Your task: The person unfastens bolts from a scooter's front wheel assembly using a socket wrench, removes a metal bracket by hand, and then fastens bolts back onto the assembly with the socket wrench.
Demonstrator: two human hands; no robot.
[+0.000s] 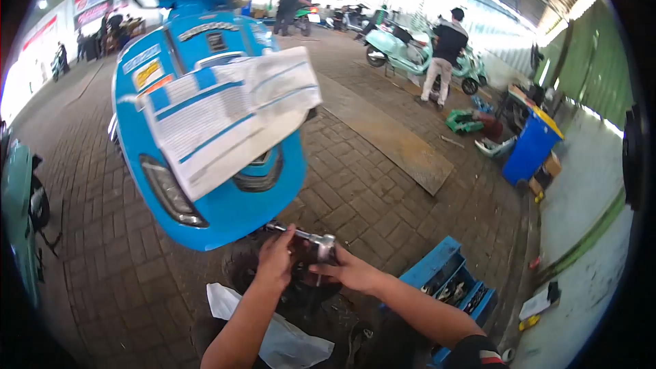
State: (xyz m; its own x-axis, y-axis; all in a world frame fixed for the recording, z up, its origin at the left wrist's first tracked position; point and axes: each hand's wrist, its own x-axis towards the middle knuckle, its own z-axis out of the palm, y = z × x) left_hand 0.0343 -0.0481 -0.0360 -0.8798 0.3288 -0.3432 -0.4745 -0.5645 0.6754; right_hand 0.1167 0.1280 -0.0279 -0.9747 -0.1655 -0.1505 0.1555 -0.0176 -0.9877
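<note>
In the head view a shiny metal ratchet wrench (326, 240) with a long extension bar (298, 232) is held low in front of the blue scooter (205, 229). My left hand (275, 261) is closed around the bar, its fingertips by the shaft. Around the ratchet's head and handle, my right hand (348, 272) is closed from the right. The bar's far end reaches the lower edge of the scooter's blue front panel; what it meets there is hidden. Dark wheel parts (239, 270) lie below and behind my hands.
A printed sheet (229, 119) covers the scooter's front. An open blue toolbox (437, 263) with tools stands right of my forearm, and white plastic (294, 342) lies below. A metal plate (389, 140), a blue bin (529, 150) and a person (447, 48) by pale-green scooters are farther off.
</note>
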